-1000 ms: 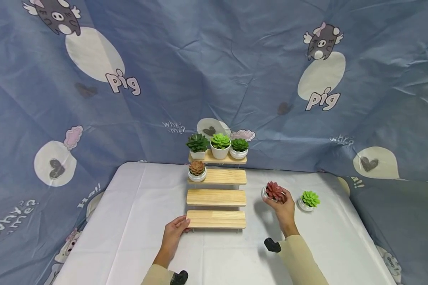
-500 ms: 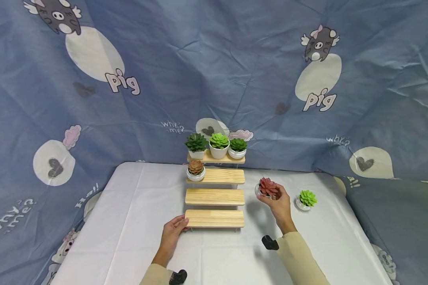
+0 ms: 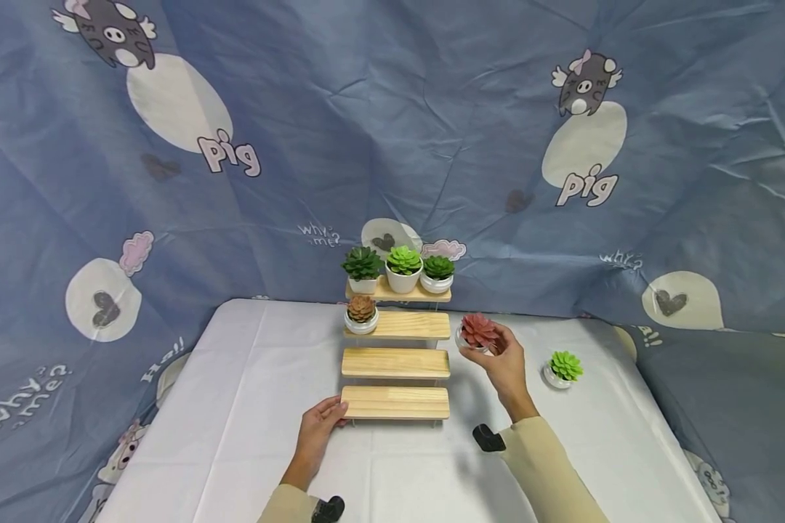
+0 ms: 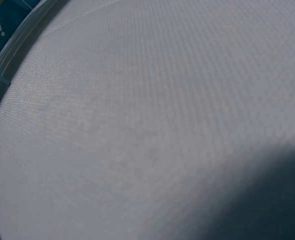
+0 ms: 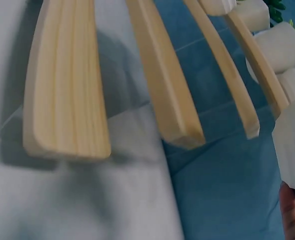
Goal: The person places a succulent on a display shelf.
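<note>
In the head view a stepped wooden shelf point(image 3: 395, 403) with several tiers stands mid-table. My left hand point(image 3: 317, 430) pinches the left end of its lowest tier. To the right of the shelf, my right hand point(image 3: 506, 363) holds a red potted succulent point(image 3: 478, 330), level with the second tier from the top. Its white pot point(image 5: 291, 145) shows at the right edge of the right wrist view, with fingertips point(image 5: 288, 207) against it. A brown succulent point(image 3: 362, 311) sits at the left of the second tier. The left wrist view shows only cloth and shadow.
The top tier bears a dark green succulent point(image 3: 363, 264), a bright green one point(image 3: 403, 263) and a mid-green one point(image 3: 438, 270). A lime-green potted succulent point(image 3: 563, 369) stands on the white tablecloth point(image 3: 248, 407) at the right. A blue patterned cloth point(image 3: 405, 145) hangs behind.
My right hand has carried the red succulent leftward and slightly back, closer to the shelf. My left hand stays at the lowest tier.
</note>
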